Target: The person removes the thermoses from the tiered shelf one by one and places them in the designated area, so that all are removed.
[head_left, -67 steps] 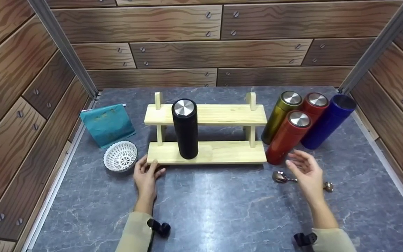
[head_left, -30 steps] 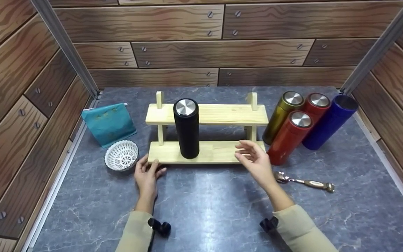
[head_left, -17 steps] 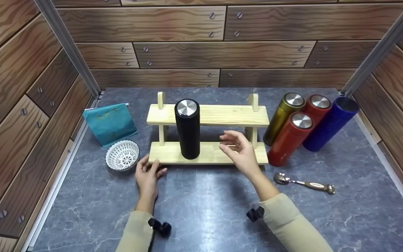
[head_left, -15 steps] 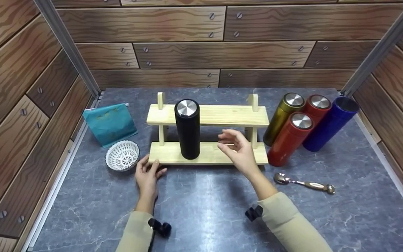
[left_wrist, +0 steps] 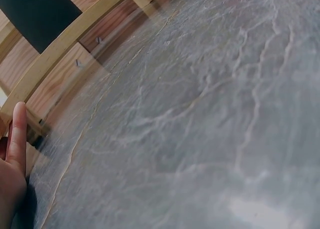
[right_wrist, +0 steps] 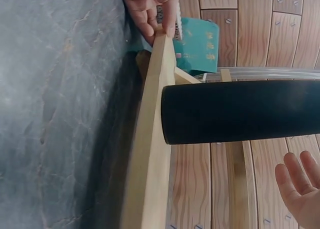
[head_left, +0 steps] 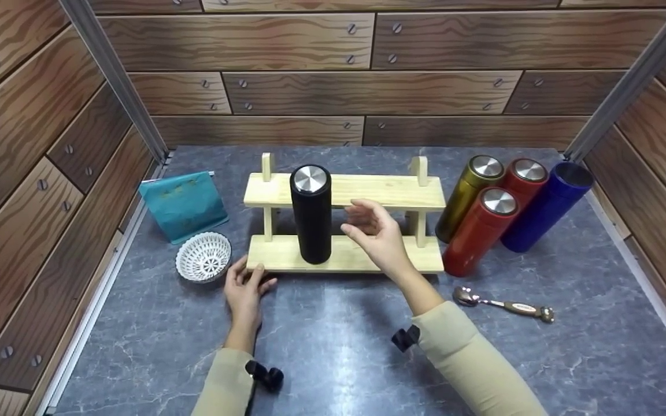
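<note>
A black thermos (head_left: 312,222) with a silver lid stands upright on the lower board of a two-tier wooden rack (head_left: 388,190). My left hand (head_left: 244,294) holds the lower board's front left corner, thumb on top and fingers beneath. That pinching grip by the left hand (right_wrist: 152,6) also shows in the right wrist view. Just right of the thermos, my right hand (head_left: 376,240) hovers in front of the rack, fingers loosely bent and apart from the thumb, holding nothing. A gap separates these fingers (right_wrist: 295,174) from the thermos in the right wrist view.
Right of the rack stand a gold thermos (head_left: 466,199), an orange-red thermos (head_left: 477,234), a red thermos (head_left: 524,173) and a blue one (head_left: 547,208). A metal scoop (head_left: 506,305) lies before them. To the left are a teal bag (head_left: 184,208) and a white woven bowl (head_left: 203,258).
My right hand has travelled left from beside the orange-red thermos, uncovering the scoop, and come close to the black thermos. The left hand keeps its hold on the rack.
</note>
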Demonstrator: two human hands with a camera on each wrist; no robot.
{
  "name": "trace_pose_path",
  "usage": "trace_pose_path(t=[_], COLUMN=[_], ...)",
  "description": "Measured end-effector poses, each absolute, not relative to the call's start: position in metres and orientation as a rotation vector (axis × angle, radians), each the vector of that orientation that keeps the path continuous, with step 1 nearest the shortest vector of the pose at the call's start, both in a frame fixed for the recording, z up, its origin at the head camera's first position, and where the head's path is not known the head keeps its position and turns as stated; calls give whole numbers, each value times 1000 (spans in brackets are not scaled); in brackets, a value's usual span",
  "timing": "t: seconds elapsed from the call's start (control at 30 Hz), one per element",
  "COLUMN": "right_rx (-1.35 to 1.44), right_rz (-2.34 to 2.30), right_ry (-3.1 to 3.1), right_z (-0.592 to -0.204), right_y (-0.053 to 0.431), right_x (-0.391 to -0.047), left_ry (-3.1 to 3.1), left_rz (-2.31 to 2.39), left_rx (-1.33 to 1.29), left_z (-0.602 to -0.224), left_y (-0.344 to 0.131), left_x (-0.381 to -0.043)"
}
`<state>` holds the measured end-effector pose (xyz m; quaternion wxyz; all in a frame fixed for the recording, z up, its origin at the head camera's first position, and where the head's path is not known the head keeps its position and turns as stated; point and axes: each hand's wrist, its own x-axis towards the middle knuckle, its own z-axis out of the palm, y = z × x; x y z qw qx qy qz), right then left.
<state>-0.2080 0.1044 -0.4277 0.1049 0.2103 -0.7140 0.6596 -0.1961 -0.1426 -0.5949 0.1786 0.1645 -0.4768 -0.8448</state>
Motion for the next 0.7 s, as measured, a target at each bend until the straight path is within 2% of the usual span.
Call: trace_pose_path(t=[0.7], right_rx=[715], right_rz=[1926], right_ry=[-2188], right_z=[-396], right_y=[78], right_x=[-232], left_ry=[-1361], left_rz=[-2397], left_rx=[497], left_z=[-594], left_y=[-142], left_x=[-197])
